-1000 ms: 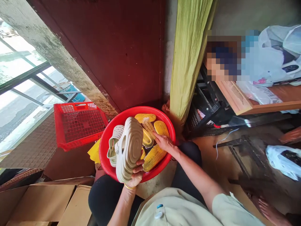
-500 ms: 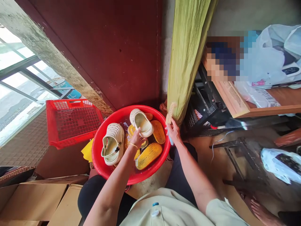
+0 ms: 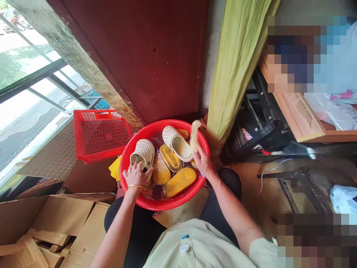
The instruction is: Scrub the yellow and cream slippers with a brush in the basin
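Observation:
Over the heel end of the left cream clog [image 3: 145,148], my left hand [image 3: 136,175] reaches with fingers spread, touching or nearly touching it. My right hand [image 3: 203,162] is wrapped round a scrubbing brush [image 3: 195,136] with pale bristles, raised above the right rim of the red basin [image 3: 164,204]. A second cream clog [image 3: 172,137] lies in the basin near the brush. Yellow-soled footwear, including a sole-up slipper [image 3: 180,182] and another yellow sole [image 3: 170,158], sits in the dark water between and below the clogs.
A red plastic crate [image 3: 102,136] stands left of the basin, with cardboard boxes [image 3: 63,216] below it. Behind are a dark red panel [image 3: 145,56] and a yellow-green curtain [image 3: 231,74]. At right are a wooden table [image 3: 304,115] and a dark stool [image 3: 290,193].
My left hand has let go of the right clog, which now rests in the basin, and moved left to the other clog. The brush has shifted over the basin's right rim.

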Tool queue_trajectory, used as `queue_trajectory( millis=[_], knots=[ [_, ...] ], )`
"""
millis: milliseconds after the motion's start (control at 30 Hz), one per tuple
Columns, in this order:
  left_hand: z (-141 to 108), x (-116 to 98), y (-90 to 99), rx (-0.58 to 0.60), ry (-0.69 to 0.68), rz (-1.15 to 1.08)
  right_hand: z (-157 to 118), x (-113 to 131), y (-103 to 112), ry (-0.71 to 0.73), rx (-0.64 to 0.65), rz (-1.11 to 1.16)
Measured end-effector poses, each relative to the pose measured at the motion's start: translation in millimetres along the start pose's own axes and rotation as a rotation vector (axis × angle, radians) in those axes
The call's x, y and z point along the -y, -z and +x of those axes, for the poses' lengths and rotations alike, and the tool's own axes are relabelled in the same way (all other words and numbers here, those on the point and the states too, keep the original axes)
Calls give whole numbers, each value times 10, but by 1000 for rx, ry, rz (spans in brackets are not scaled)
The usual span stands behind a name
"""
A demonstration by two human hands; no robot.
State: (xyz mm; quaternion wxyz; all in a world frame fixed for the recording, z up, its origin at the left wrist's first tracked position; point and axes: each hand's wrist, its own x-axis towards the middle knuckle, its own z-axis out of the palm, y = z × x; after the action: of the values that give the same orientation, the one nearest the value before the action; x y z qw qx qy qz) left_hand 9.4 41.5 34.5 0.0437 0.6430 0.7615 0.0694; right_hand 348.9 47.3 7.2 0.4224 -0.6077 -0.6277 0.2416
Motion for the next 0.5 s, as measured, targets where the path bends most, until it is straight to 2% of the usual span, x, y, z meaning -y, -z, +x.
queue_trajectory(
  millis=[67,100,167,233,300,367,500],
  knots=[
    [-48,106,-86,140,8,71,-126,118,-165,108,145,-91],
    [-63,129,-138,162,-8,68,-188,178,-250,162,252,-147],
    [-73,145,-222,137,-42,24,-287,274,-401,198,473,-305],
    [-69,152,-246,92,-48,-57,-334,321,-509,170,612,-443],
    [-74,163,-203,37,-22,-197,-331,321,-570,107,658,-527],
    [-113,159,-117,-1,33,-427,-303,294,-600,41,651,-556],
    [-297,51,11,86,178,-1094,-254,241,-652,-19,619,-541]
  ],
)
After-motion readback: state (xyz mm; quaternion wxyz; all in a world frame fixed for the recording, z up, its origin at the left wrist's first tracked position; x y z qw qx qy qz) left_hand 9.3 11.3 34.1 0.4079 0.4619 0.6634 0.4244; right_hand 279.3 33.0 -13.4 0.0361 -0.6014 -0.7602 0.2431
